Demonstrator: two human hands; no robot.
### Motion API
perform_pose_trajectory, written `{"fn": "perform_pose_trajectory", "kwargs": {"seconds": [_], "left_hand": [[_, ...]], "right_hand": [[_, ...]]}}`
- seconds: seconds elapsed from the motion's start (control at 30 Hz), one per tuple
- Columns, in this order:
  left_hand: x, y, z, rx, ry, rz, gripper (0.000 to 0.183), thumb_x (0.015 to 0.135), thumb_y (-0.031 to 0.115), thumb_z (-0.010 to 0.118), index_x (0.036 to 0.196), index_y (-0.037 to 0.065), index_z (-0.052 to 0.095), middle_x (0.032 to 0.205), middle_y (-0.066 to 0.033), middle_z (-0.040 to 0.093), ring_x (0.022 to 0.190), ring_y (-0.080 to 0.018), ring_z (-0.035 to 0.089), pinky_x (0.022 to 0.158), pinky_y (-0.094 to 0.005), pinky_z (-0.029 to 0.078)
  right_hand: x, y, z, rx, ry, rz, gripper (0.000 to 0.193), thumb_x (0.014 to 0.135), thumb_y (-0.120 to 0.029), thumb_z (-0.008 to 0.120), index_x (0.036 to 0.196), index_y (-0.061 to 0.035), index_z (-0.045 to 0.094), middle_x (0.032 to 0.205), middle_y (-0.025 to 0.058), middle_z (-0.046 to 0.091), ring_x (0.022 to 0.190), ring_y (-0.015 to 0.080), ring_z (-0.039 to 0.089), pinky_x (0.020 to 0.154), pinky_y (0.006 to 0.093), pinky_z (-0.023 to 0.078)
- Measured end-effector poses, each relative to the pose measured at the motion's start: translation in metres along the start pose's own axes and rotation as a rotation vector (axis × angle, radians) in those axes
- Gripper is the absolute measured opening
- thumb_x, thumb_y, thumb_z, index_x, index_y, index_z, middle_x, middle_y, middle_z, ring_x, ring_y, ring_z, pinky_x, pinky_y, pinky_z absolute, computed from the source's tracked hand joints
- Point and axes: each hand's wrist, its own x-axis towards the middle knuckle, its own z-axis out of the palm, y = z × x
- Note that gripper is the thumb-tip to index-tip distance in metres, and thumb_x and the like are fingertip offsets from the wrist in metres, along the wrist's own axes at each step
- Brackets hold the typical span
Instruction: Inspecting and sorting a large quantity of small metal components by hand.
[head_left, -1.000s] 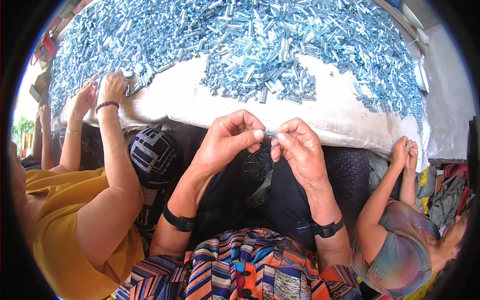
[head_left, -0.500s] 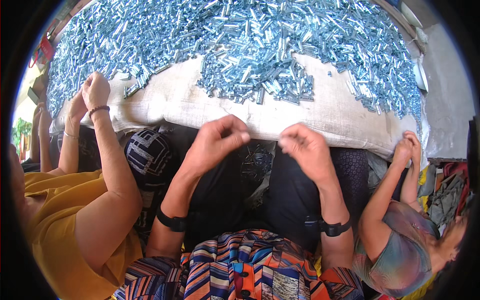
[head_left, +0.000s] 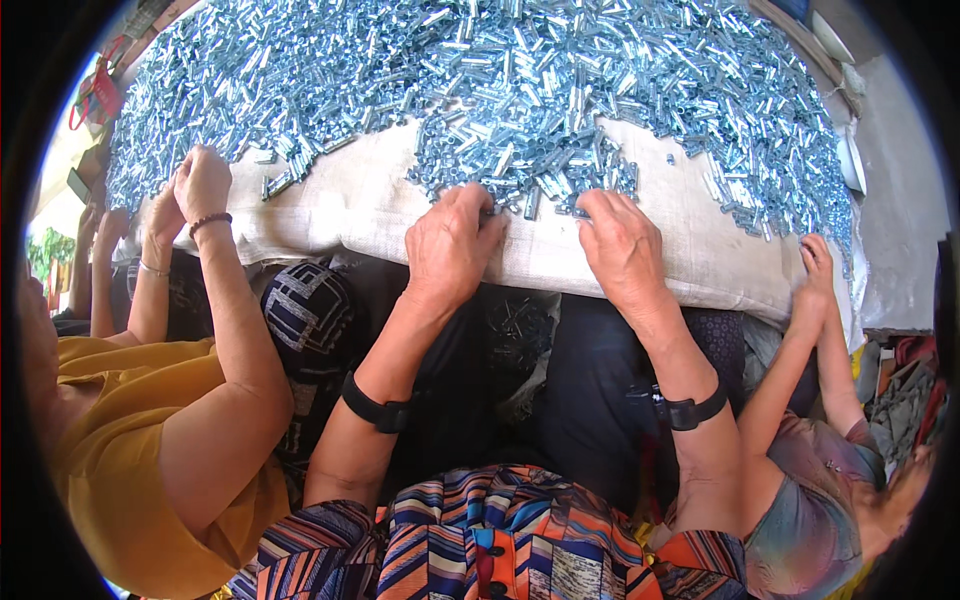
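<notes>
A heap of small shiny metal tubes (head_left: 520,120), bluish silver and of mixed lengths, lies before me on a pale woven cloth (head_left: 370,190). My left hand (head_left: 450,245) is at the near edge of the heap, its fingers curled down and closed, with the thumb near the index finger. Something small and dark shows at its fingertips, but I cannot make it out. My right hand (head_left: 622,245) is a short way to the right, fingertips pinched on a small metal tube at the heap's edge. Several upright and lying tubes are between the two hands.
On the left, a person in a mustard top (head_left: 120,450) works with both hands at the cloth edge. Another person's hands (head_left: 818,275) are at the right edge. Below the cloth, between my knees, a dark container (head_left: 515,330) holds thin pieces.
Both my hands have moved forward from the cloth's near edge to the front of the heap, and their fingers have come down onto the tubes. The neighbour's hands on the right have shifted slightly.
</notes>
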Motion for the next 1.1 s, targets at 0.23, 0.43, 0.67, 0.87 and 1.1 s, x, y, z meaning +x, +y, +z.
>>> {"fn": "perform_pose_trajectory", "kwargs": {"seconds": [0.23, 0.43, 0.67, 0.87, 1.1], "left_hand": [[0.004, 0.01, -0.003, 0.034, -0.069, 0.022, 0.022, 0.078, 0.025, 0.068, 0.081, 0.006, 0.058, 0.078, -0.0102, 0.063, 0.071, -0.0294, 0.062, 0.062, -0.0401, 0.047], [0.011, 0.01, -0.007, 0.125, -0.137, -0.035, 0.02, 0.078, 0.024, 0.066, 0.08, 0.006, 0.059, 0.08, -0.0125, 0.064, 0.073, -0.0332, 0.062, 0.063, -0.0429, 0.047], [0.013, 0.008, -0.008, 0.096, -0.172, -0.006, 0.016, 0.077, 0.019, 0.064, 0.082, 0.005, 0.059, 0.084, -0.015, 0.063, 0.075, -0.0357, 0.062, 0.066, -0.046, 0.048], [0.006, 0.008, -0.017, 0.067, -0.096, -0.006, 0.015, 0.077, 0.016, 0.063, 0.083, 0.003, 0.059, 0.079, -0.0133, 0.063, 0.07, -0.0299, 0.062, 0.063, -0.0394, 0.047], [-0.005, 0.003, -0.028, -0.807, -0.235, -0.217, 0.009, 0.084, 0.008, 0.056, 0.09, 0.002, 0.061, 0.073, -0.0001, 0.056, 0.062, -0.0085, 0.05, 0.061, -0.0237, 0.042]], "right_hand": [[0.005, 0.002, -0.001, -0.007, -0.083, -0.029, 0.009, 0.078, 0.0, 0.054, 0.085, -0.0043, 0.049, 0.076, 0.0136, 0.056, 0.075, 0.0331, 0.058, 0.066, 0.0446, 0.047], [-0.009, 0.003, -0.008, 0.333, 0.01, 0.268, 0.02, 0.081, 0.003, 0.052, 0.099, -0.0038, 0.055, 0.084, 0.0147, 0.061, 0.069, 0.0244, 0.061, 0.065, 0.0339, 0.049], [-0.043, -0.009, -0.016, 1.089, 0.078, 0.647, 0.007, 0.089, 0.0, 0.052, 0.096, 0.0009, 0.055, 0.079, 0.0034, 0.058, 0.066, 0.0076, 0.056, 0.061, 0.0214, 0.044], [-0.05, -0.022, -0.022, 1.348, 0.073, 0.697, 0.005, 0.091, -0.005, 0.053, 0.095, -0.0015, 0.055, 0.075, 0.0041, 0.059, 0.064, 0.0089, 0.056, 0.062, 0.0224, 0.046], [-0.046, -0.043, -0.018, 1.458, 0.045, 0.718, 0.006, 0.091, -0.005, 0.052, 0.096, -0.0022, 0.054, 0.075, 0.0046, 0.06, 0.066, 0.0102, 0.059, 0.066, 0.0241, 0.049]]}}
